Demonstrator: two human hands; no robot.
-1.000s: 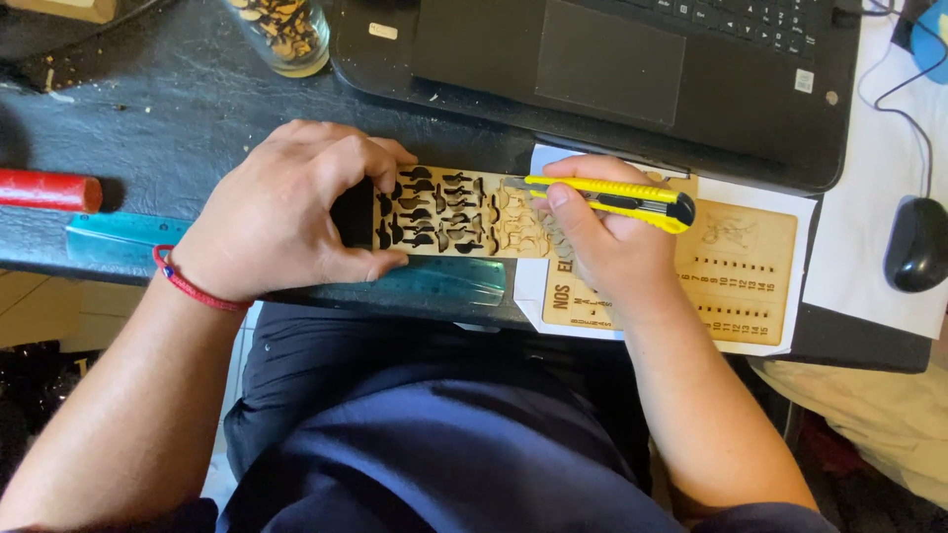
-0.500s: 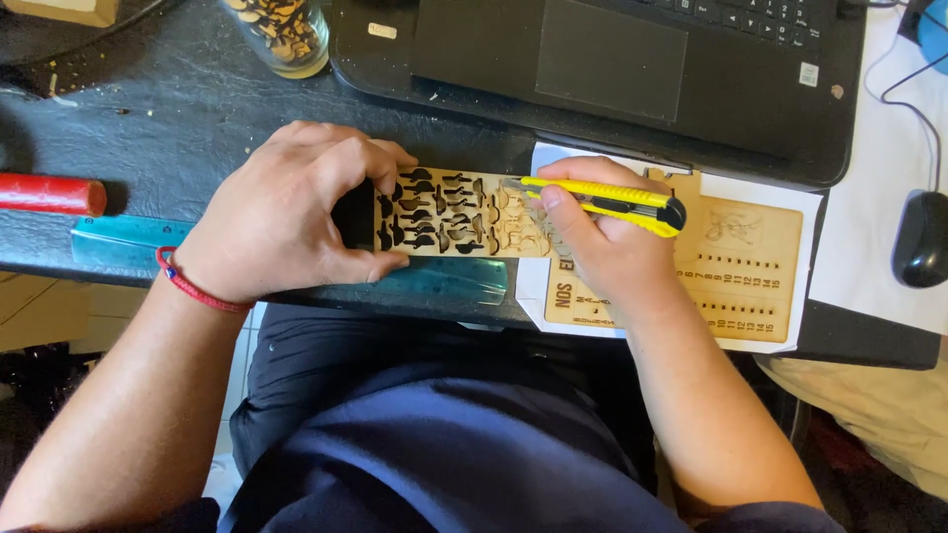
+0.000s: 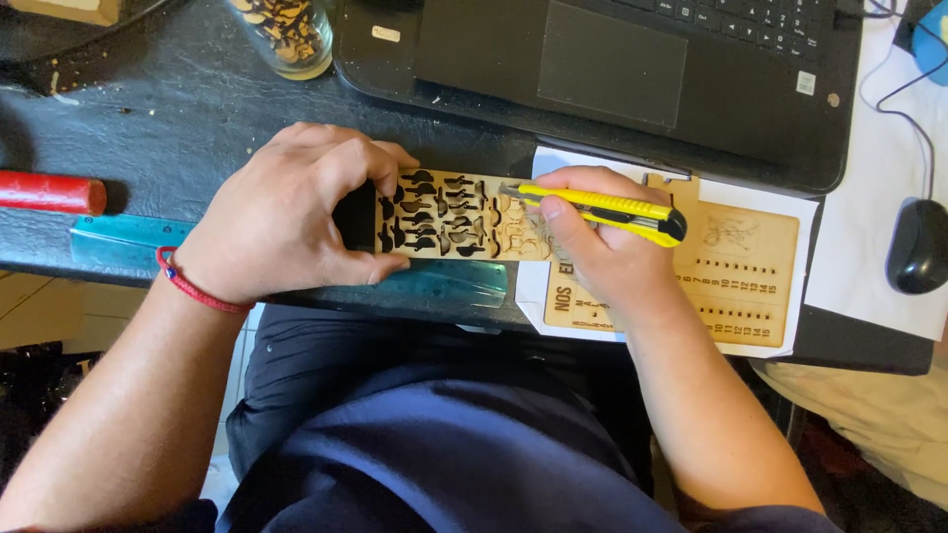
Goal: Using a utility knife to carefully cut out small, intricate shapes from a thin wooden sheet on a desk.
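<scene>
My left hand (image 3: 286,212) presses down and grips the left end of a thin wooden strip (image 3: 459,215) full of laser-cut holes, lying on the dark desk edge. My right hand (image 3: 602,252) is closed around a yellow utility knife (image 3: 604,209), its blade tip resting on the right part of the strip. Under my right hand lies a laser-engraved wooden board (image 3: 736,276) with rows of small holes, on a white sheet.
A black laptop (image 3: 612,69) sits behind the strip. A teal ruler (image 3: 128,240) runs along the desk's front edge, with a red cylinder (image 3: 49,192) left. A glass jar of wooden pieces (image 3: 286,35) stands at the back; a black mouse (image 3: 916,247) is at right.
The knife has shifted slightly left and down along the strip. My left hand keeps the same hold.
</scene>
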